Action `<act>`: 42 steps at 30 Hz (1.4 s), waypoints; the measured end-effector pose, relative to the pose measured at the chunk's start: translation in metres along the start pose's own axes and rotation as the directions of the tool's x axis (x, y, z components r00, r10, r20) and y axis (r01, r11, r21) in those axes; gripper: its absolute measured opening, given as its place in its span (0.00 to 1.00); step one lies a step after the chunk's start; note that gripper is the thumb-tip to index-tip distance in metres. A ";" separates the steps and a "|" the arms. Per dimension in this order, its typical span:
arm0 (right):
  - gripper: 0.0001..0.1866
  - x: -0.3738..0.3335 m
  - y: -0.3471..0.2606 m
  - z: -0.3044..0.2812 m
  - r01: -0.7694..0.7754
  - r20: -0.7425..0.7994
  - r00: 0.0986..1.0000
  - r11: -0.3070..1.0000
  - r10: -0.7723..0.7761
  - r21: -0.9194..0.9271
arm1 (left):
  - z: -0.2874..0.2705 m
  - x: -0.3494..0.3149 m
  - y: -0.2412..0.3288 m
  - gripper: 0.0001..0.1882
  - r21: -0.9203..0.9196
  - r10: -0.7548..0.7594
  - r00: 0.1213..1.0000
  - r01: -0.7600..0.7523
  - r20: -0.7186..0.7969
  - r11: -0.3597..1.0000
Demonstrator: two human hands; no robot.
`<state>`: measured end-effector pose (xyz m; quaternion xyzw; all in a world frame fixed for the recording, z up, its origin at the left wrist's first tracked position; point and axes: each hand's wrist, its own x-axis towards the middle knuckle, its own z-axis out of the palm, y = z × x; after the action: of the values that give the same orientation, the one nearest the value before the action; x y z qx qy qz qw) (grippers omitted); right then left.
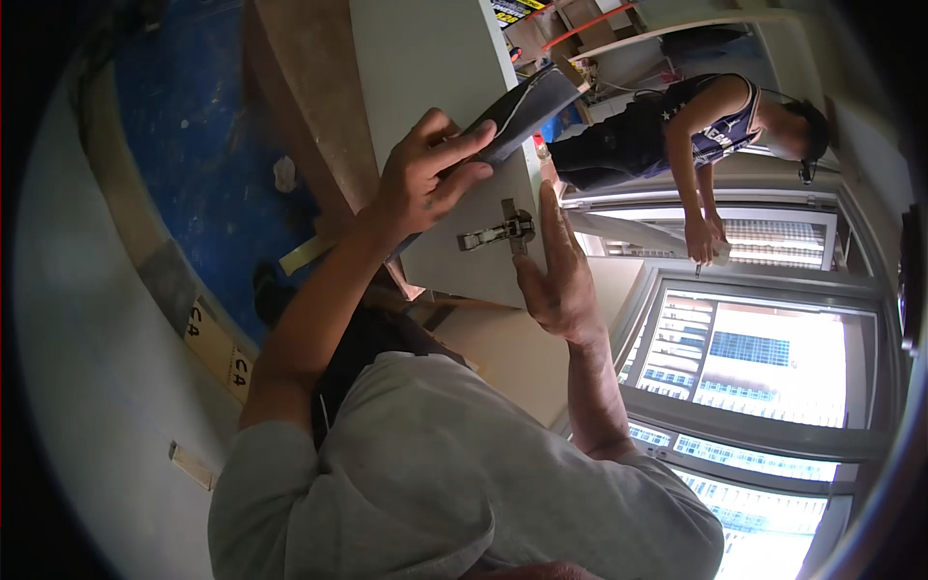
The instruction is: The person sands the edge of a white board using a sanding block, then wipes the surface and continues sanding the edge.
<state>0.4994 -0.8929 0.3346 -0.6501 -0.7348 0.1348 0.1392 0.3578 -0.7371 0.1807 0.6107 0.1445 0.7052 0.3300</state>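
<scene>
Between its thumb and fingers, my left hand (pixel 435 174) pinches a dark grey folded sheet (pixel 527 111), which has a pale line along one edge. The sheet is over the upper right edge of a pale cabinet panel (pixel 425 77). My right hand (pixel 561 280) is at that panel's right edge, its fingers stretched out straight and its thumb apart from them. Beside the thumb, a metal cabinet hinge (pixel 498 230) is fixed to the panel. Whether the right palm presses on the panel cannot be made out.
A co-worker (pixel 715 126) in a dark sleeveless top stands at the upper right, both hands on a small pale object (pixel 720 253). Large windows (pixel 754 358) fill the right side. Blue floor covering (pixel 193 145) lies at the left, beside brown boards (pixel 319 106).
</scene>
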 end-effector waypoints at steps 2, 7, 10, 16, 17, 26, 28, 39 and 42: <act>0.48 -0.002 0.004 0.001 0.015 0.007 1.000 0.999 -0.016 0.051 | -0.008 0.018 -0.009 0.26 0.103 0.025 0.999 -0.028 0.033 0.994; 0.48 0.005 0.001 -0.001 0.005 0.027 1.000 0.997 -0.007 0.080 | -0.011 0.073 -0.032 0.23 0.238 -0.061 0.997 0.071 -0.049 0.969; 0.48 0.001 0.002 0.002 -0.003 0.005 1.000 1.000 0.002 0.024 | 0.003 0.018 0.004 0.25 0.028 -0.009 1.000 0.009 -0.007 1.000; 0.49 0.003 0.001 0.003 0.022 0.011 1.000 0.999 -0.022 0.040 | -0.021 0.096 -0.071 0.23 0.194 0.049 0.987 -0.020 -0.151 0.981; 0.48 0.000 0.006 0.004 0.033 0.000 0.999 0.999 -0.033 0.043 | -0.014 0.087 -0.059 0.22 0.238 -0.022 0.991 0.053 -0.130 0.970; 0.51 0.004 -0.001 0.000 -0.026 0.016 1.000 0.995 0.025 0.093 | -0.016 0.119 -0.073 0.24 0.162 0.050 0.990 -0.028 -0.131 0.986; 0.50 0.001 0.004 0.001 -0.038 0.007 0.999 0.995 0.037 0.089 | -0.006 0.091 -0.045 0.24 0.268 -0.085 0.996 0.089 -0.026 0.959; 0.48 -0.002 0.001 0.004 -0.139 -0.039 0.988 0.966 0.151 0.216 | -0.013 0.042 0.019 0.28 0.046 0.085 0.940 -0.106 0.331 0.993; 0.46 -0.004 0.003 0.007 -0.112 -0.034 0.991 0.956 0.126 0.270 | -0.024 0.016 0.024 0.31 -0.031 0.114 0.918 -0.111 0.380 0.993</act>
<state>0.4998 -0.8965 0.3271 -0.6715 -0.6656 0.2243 0.2362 0.3275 -0.7394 0.2024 0.7419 0.0390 0.5914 0.3136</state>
